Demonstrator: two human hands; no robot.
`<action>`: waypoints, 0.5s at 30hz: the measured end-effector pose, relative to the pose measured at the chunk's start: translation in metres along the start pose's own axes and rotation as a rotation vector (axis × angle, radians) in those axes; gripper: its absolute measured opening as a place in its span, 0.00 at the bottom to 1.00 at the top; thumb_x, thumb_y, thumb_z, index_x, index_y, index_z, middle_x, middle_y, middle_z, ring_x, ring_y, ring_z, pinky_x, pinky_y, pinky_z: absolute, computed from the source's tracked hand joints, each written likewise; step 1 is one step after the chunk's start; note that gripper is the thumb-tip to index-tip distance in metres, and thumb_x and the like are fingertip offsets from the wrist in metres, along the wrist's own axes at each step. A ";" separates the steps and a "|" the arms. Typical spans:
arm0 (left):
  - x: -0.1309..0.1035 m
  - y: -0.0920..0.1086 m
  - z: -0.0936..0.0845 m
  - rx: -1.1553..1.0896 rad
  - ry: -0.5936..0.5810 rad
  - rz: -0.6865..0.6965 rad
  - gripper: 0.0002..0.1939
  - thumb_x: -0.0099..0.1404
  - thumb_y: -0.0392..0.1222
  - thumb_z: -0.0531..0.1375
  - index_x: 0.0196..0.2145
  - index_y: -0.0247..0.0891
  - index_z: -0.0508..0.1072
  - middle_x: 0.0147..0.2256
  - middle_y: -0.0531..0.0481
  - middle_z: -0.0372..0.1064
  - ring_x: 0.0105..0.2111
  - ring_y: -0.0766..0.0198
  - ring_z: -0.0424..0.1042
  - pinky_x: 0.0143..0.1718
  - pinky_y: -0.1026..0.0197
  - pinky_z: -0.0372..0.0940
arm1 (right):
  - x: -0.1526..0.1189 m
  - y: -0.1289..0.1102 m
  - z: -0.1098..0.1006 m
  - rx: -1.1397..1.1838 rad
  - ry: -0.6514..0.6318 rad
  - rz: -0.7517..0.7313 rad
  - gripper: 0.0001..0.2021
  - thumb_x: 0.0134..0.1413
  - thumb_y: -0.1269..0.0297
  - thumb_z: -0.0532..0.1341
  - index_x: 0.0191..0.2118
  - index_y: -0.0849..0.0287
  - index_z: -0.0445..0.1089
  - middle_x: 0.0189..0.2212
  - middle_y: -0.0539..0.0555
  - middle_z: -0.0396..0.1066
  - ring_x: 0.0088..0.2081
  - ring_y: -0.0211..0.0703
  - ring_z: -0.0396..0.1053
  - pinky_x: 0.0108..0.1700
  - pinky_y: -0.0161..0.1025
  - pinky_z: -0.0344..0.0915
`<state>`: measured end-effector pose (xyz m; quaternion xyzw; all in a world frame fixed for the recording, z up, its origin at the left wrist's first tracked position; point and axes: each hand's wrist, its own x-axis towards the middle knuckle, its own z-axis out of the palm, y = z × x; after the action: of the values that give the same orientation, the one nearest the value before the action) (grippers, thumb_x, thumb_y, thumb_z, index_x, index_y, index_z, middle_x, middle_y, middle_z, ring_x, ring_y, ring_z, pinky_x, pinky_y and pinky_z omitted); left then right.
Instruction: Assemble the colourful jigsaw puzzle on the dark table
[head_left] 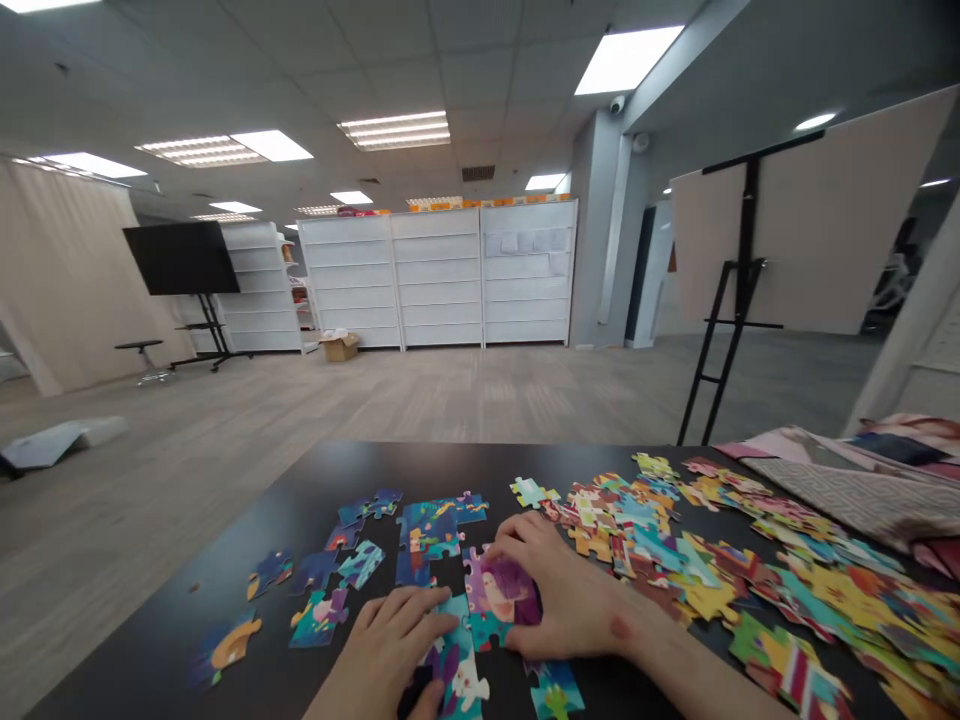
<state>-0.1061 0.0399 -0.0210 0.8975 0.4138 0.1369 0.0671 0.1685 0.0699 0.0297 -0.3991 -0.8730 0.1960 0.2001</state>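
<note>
My right hand point(559, 585) is curved around a joined section of jigsaw pieces point(495, 590), purple and pink with teal below. Its fingers touch the top edge and the thumb the lower right. Low in the view, my left hand point(394, 645) has its fingers and thumb bent around the left side of teal jigsaw pieces with a white figure point(465, 680). These two sections lie side by side, close together. Behind them is a joined dark blue section point(429, 530). A teal and green piece point(556, 690) lies below my right hand.
Loose blue pieces point(313, 572) are scattered on the left of the black table point(285, 520). A large heap of colourful pieces point(697, 570) spreads over the right side. Bags or cloth point(832, 470) lie at the right edge. Beyond stand a board on an easel point(739, 280) and white shelves point(435, 280).
</note>
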 end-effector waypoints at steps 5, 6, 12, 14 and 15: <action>-0.001 -0.008 0.012 0.029 -0.006 0.004 0.29 0.58 0.37 0.61 0.57 0.54 0.70 0.62 0.52 0.65 0.59 0.46 0.66 0.55 0.47 0.64 | -0.001 -0.001 0.001 -0.033 0.048 -0.038 0.30 0.33 0.63 0.71 0.49 0.55 0.70 0.49 0.55 0.62 0.52 0.52 0.59 0.57 0.47 0.58; -0.001 -0.007 0.010 0.037 -0.013 -0.006 0.29 0.58 0.36 0.61 0.57 0.54 0.70 0.62 0.51 0.65 0.59 0.46 0.66 0.55 0.46 0.64 | -0.002 -0.001 0.002 -0.041 0.056 -0.042 0.29 0.34 0.63 0.71 0.49 0.55 0.70 0.49 0.55 0.62 0.52 0.52 0.59 0.57 0.47 0.58; -0.003 0.006 -0.012 0.071 -0.033 -0.017 0.27 0.58 0.35 0.60 0.55 0.51 0.72 0.60 0.51 0.68 0.57 0.49 0.68 0.55 0.50 0.66 | -0.003 0.000 0.002 -0.036 0.076 -0.051 0.28 0.35 0.61 0.72 0.48 0.55 0.70 0.48 0.55 0.63 0.51 0.52 0.60 0.57 0.47 0.58; -0.004 0.009 -0.014 0.096 0.017 -0.026 0.26 0.58 0.34 0.60 0.54 0.50 0.73 0.59 0.50 0.70 0.57 0.51 0.69 0.55 0.52 0.66 | -0.003 0.004 0.001 -0.044 0.069 -0.042 0.29 0.35 0.61 0.72 0.49 0.55 0.70 0.49 0.55 0.63 0.51 0.52 0.60 0.57 0.47 0.59; -0.005 0.009 -0.014 0.111 0.050 -0.031 0.26 0.57 0.34 0.60 0.53 0.50 0.74 0.58 0.50 0.71 0.56 0.52 0.70 0.55 0.52 0.67 | -0.003 0.006 0.001 -0.052 0.067 -0.036 0.30 0.35 0.60 0.72 0.50 0.54 0.70 0.49 0.55 0.63 0.51 0.52 0.60 0.57 0.47 0.59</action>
<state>-0.1066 0.0301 -0.0065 0.8897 0.4360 0.1353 0.0090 0.1735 0.0709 0.0250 -0.3949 -0.8776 0.1561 0.2225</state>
